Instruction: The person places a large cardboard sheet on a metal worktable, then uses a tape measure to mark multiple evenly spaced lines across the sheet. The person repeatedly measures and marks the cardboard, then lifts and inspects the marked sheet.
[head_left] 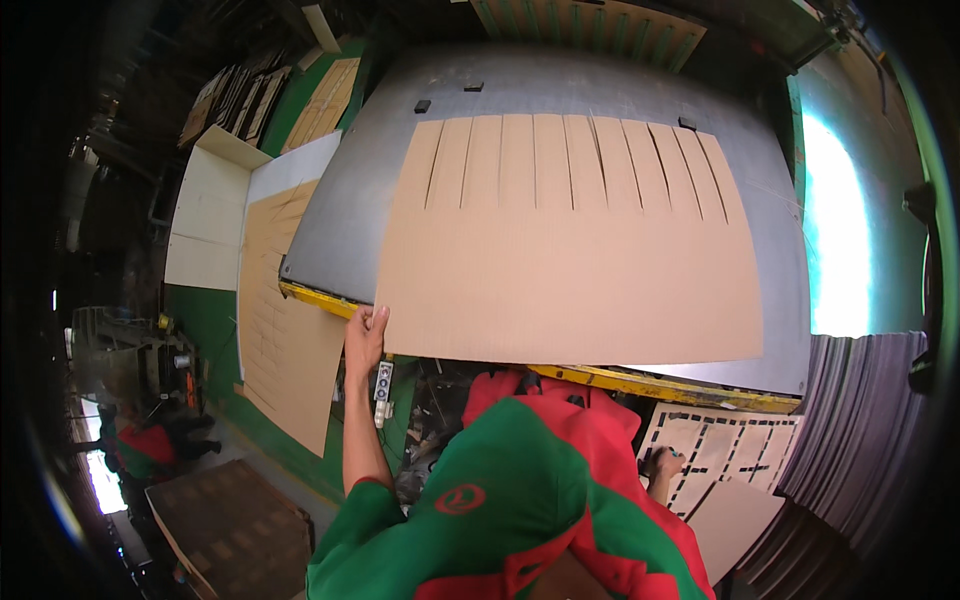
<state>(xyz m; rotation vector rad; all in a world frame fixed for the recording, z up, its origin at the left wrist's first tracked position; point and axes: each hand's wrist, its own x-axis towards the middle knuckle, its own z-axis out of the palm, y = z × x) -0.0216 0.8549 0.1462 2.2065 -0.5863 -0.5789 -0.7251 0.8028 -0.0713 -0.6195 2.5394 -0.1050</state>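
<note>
A large brown cardboard sheet lies flat on a grey metal table, with a row of narrow slits cut in from its far edge. My left hand grips the sheet's near left corner between thumb and fingers. Low on the right, my right hand is curled over a light board with black dashed strips. Something small and dark shows at its fingers, but I cannot make out what it is.
A yellow rail runs along the table's near edge. Small black blocks sit on the table. More cardboard stands at the left; a tall stack of sheets stands at the right. Another person is far left.
</note>
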